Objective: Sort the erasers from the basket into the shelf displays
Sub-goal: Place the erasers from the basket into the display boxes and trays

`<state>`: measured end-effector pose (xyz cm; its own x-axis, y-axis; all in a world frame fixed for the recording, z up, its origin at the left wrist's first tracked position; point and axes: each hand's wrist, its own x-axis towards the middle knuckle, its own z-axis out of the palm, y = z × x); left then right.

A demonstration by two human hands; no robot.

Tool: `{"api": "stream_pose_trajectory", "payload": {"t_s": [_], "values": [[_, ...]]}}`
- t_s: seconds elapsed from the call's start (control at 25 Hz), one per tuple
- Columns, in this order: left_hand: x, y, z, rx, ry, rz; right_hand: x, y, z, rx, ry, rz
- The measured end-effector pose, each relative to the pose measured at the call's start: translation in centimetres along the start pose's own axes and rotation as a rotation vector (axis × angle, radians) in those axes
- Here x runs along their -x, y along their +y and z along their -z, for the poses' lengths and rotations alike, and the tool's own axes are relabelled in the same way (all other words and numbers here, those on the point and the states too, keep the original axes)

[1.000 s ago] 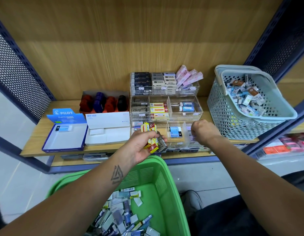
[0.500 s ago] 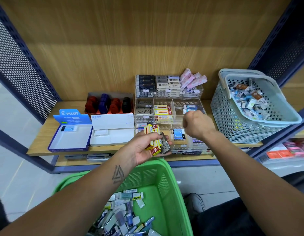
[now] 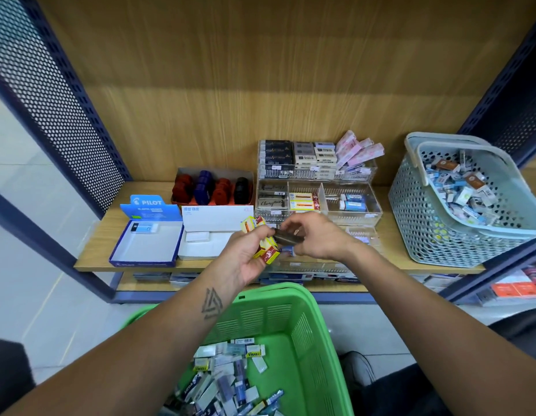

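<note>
Risk first: the left hand (image 3: 245, 259) is carrying several small yellow-and-red boxed erasers (image 3: 265, 250) at once, fingers curled round the bundle. The right hand (image 3: 316, 241) is pinching a dark grey flat eraser (image 3: 287, 236) at the edge of that bundle. If the grey one is drawn out quickly, it could drag a neighbouring box loose — a dropped box would likely land back in the green plastic basket (image 3: 308, 331) directly below, or on the floor beside it.

Second risk: mis-sorting. The clear acrylic tiered display (image 3: 371, 205) on the wooden shelf (image 3: 95, 253) has several divided compartments. The front row is hidden behind both hands, so I cannot tell which slot holds matching stock (the middle tier shows yellow-and-red boxes, a probable match for the left-hand bundle).

Position of task items relative to hands:
- held erasers: touching both hands, just in front of the display's lower tier
- loose mixed erasers (image 3: 227, 382): in the green basket, well below the hands and between the forearms
- more erasers in the pale blue perforated basket (image 3: 416, 205) — on the shelf, well to the right of the right hand

Judgement: mid-sort, with much stock left in both baskets.
</note>
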<state>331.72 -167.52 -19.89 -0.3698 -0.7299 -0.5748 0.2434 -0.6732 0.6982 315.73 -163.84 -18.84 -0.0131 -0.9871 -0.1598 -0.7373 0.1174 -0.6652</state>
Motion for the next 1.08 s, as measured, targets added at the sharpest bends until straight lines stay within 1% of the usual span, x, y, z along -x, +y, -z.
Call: {"api": "stream_pose_trajectory", "payload": {"t_s": [0.04,0.16,0.28,0.32,0.48,0.6,0.72,0.88,0.96,1.0,1.04,1.08], "values": [[0.0,0.3,0.0,0.010,-0.006,-0.003,-0.3,0.1,0.1,-0.015,0.048,-0.005],[-0.2,1.4,0.4,0.071,-0.024,-0.024,-1.4,-0.2,0.9,-0.041,0.125,-0.029],[-0.4,2.3,1.1,0.113,-0.023,-0.006,-3.4,-0.5,1.9,0.066,0.366,-0.059],[-0.5,2.4,1.3,0.100,0.000,0.007,-4.2,-0.5,2.1,0.120,0.407,-0.071],[-0.5,3.1,2.0,0.124,0.060,0.039,-7.1,-1.0,1.2,0.330,0.363,-0.081],[-0.2,3.5,2.5,0.125,0.017,0.043,-8.5,-0.9,0.3,0.364,0.362,-0.074],[0.0,3.5,3.1,0.058,-0.022,0.041,-9.4,-0.6,-0.1,0.398,0.384,-0.061],[-0.1,3.4,3.8,-0.022,-0.044,0.014,-9.3,-0.7,-0.7,0.621,0.402,-0.041],[0.1,3.4,3.8,-0.025,-0.052,0.003,-9.2,-1.0,-0.7,0.682,0.413,-0.039],[0.2,3.4,3.7,-0.029,-0.061,-0.004,-9.3,-1.1,-0.7,0.677,0.413,-0.036],[0.3,3.4,3.6,-0.038,-0.070,-0.011,-9.1,-1.5,-0.6,0.621,0.409,-0.020],[0.4,3.4,3.4,-0.047,-0.081,-0.018,-8.8,-2.0,-0.4,0.473,0.385,-0.008]]}}
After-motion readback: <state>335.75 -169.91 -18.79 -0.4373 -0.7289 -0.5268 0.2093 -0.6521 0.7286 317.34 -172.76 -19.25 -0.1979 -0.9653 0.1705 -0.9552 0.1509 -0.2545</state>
